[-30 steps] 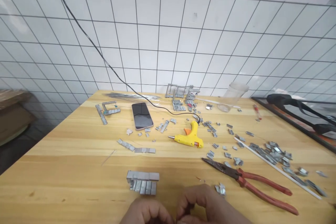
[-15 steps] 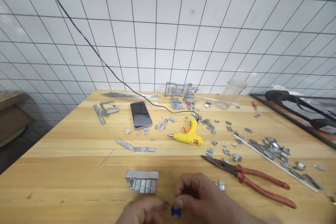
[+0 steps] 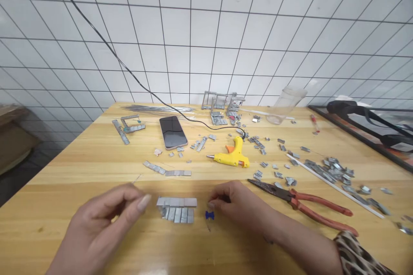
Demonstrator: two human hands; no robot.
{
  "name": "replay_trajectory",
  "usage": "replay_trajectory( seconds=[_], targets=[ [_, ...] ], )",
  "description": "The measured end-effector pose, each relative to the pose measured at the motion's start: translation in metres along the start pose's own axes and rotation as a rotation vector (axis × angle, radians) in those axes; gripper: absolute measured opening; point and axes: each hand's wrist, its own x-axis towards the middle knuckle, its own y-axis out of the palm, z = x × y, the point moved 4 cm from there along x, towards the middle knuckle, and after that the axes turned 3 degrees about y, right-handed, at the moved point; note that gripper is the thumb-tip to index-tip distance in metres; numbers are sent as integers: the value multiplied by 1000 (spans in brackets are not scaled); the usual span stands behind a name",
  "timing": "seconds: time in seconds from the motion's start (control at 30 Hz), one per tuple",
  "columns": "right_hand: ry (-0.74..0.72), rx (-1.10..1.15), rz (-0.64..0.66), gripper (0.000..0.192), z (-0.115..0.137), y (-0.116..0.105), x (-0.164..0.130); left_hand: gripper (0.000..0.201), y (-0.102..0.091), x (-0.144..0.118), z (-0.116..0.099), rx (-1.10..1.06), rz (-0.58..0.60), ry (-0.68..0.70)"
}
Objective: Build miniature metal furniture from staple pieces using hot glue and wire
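My right hand is closed in a pinch, and a small blue bow-shaped piece hangs just under its fingertips. A thin strand trails below the bow. To the left, my left hand hovers over the table with thumb and forefinger brought together; anything between them is too small or hidden to make out. Between both hands lies a grey metal piece made of joined flat segments, with a row of several segments along its lower side. Neither hand touches it.
Red-handled pliers lie right of my right hand. Farther back are a yellow glue gun with a black cord, a phone and a tilted clear plastic cup. Loose metal pieces and a white stick spread to the right.
My hands have moved apart: the left has gone left, past the grey metal piece, while the right keeps the blue bow-shaped piece. The view has tilted down a little.
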Motion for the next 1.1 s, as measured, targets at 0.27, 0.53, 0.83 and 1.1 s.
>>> replay_trajectory(
  seconds=[0.27,0.53,0.83,1.1],
  targets=[
    [-104,-200,-77,21,10,-13,-1,21,28,35,-7,-225,-21,99],
    [-116,-466,-280,13,45,-77,43,31,38,27,17,-282,-32,94],
    [25,-635,-259,27,49,-87,139,31,40,28,28,-339,-65,130],
    [79,-713,-250,28,49,-74,164,31,42,26,28,-359,-36,113]
  ],
)
